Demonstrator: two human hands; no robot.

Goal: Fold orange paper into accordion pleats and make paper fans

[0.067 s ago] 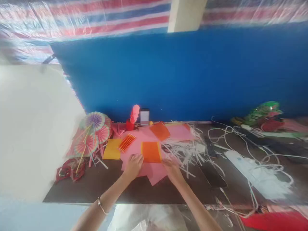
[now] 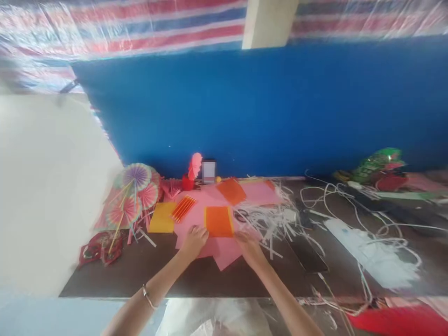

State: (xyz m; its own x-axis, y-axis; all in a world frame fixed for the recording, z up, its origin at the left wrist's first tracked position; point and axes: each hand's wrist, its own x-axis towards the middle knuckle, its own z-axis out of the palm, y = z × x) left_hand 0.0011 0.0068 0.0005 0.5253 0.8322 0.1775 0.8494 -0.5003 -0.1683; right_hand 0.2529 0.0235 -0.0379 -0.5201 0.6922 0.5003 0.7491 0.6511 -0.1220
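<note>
An orange paper sheet (image 2: 219,220) with yellow strips along its left and right sides lies over several pink sheets (image 2: 224,256). My left hand (image 2: 194,241) is closed at its lower left corner, fingers bent over the edge. At the lower right corner my right hand (image 2: 247,243) pinches the same sheet; its fingertips are a little blurred. Left of the sheet, a row of orange sticks or folded strips (image 2: 184,208) rests partly on a yellow sheet (image 2: 161,218). Behind lies another orange sheet (image 2: 231,191), turned at an angle.
White paper strips (image 2: 273,219) are heaped to the right, near a dark flat panel (image 2: 308,256). Pleated paper fans (image 2: 135,179) stand at the left, above a red bundle (image 2: 101,247). White cables (image 2: 350,205) and a white plastic bag (image 2: 374,256) cover the right side. A blue wall (image 2: 217,102) rises behind.
</note>
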